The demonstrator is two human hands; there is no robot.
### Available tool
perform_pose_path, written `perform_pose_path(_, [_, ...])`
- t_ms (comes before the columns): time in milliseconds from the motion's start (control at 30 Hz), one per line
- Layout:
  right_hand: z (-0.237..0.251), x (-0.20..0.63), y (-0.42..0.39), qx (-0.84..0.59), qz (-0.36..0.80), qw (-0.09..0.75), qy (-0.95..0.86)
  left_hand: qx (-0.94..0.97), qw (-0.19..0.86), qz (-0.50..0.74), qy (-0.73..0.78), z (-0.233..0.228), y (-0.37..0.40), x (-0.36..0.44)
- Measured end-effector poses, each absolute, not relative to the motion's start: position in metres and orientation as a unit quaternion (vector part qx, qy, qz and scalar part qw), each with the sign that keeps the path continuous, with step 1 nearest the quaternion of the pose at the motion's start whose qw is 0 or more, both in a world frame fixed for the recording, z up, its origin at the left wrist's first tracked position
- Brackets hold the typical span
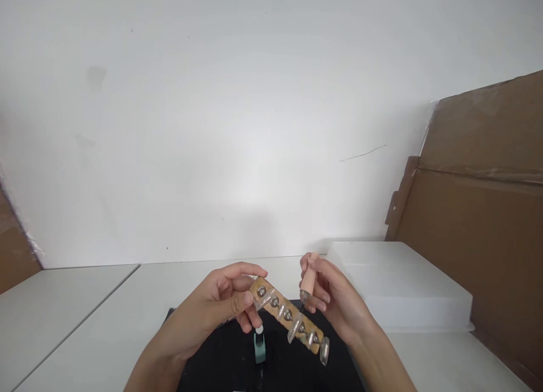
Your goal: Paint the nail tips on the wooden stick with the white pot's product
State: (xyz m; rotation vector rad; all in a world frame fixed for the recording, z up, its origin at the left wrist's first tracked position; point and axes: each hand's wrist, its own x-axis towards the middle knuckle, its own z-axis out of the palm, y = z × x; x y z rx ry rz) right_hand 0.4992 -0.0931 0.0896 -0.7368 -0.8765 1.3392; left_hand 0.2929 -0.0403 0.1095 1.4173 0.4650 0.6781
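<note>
Left hand (pixel 220 304) grips nail strip (pixel 288 315) — brush (pixel 309 279) tip hidden

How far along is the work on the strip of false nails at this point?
Done: none of the clear nail tips on the wooden strip shows colour. In hand: the left hand holds the strip's end, and the right hand holds a pink-handled brush with its tip at a middle nail. Left: seemingly all the tips; a small teal bottle stands below on the black mat.
</note>
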Motion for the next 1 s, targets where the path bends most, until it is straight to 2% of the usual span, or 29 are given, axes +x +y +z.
perform_pose_path(1000, [0.0908, 0.4967, -0.0925, -0.284, 0.679, 0.591, -0.331, 0.637, 0.687, 0.299, 0.182, 0.1085, -0.04, 0.2902])
